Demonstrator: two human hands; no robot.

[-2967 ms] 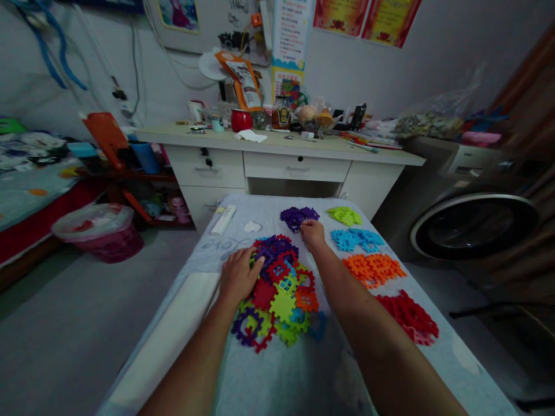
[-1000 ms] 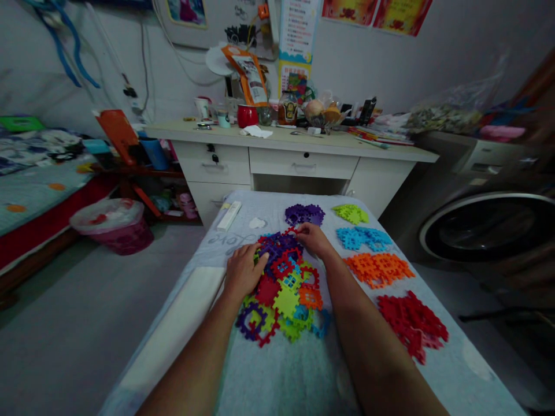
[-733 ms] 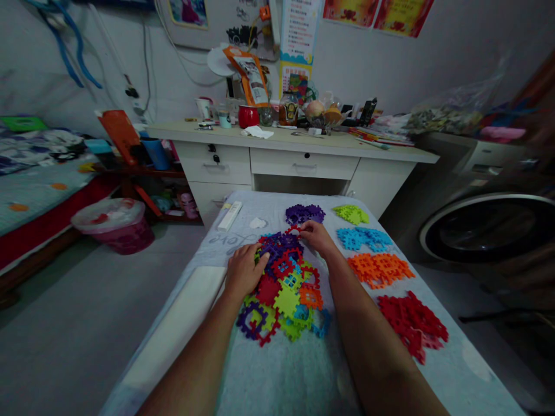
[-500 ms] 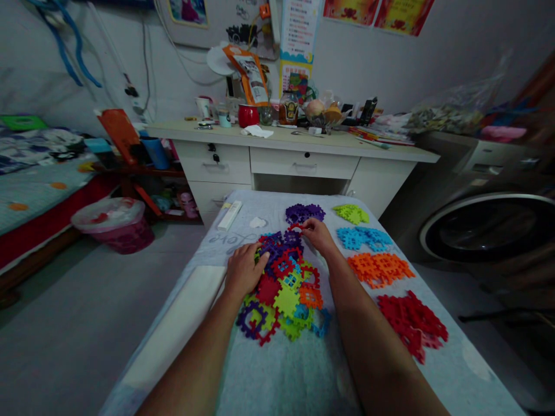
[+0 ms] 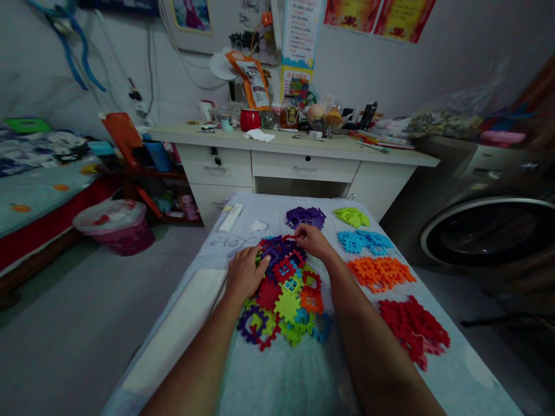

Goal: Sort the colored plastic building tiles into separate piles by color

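Note:
A mixed heap of notched plastic building pieces (image 5: 287, 303) in red, purple, green, blue and orange lies in the middle of the cloth-covered table. My left hand (image 5: 246, 270) rests on the heap's left edge, fingers laid out and thumb apart, gripping nothing that I can see. At the heap's far end, my right hand (image 5: 313, 240) pinches a red building piece (image 5: 289, 237), partly hidden by the fingers. Just beyond it sits a pile of purple pieces (image 5: 306, 217).
Down the right side lie separate piles: green pieces (image 5: 352, 216), blue pieces (image 5: 365, 241), orange pieces (image 5: 381, 273) and red pieces (image 5: 414, 326). A white box (image 5: 231, 218) is at the far left. A cluttered desk (image 5: 277, 145) stands behind, a washing machine (image 5: 468, 190) to the right.
My right hand has come slightly nearer and to the left, bringing the red piece lower over the heap's far end. My left hand has stayed nearly in place.

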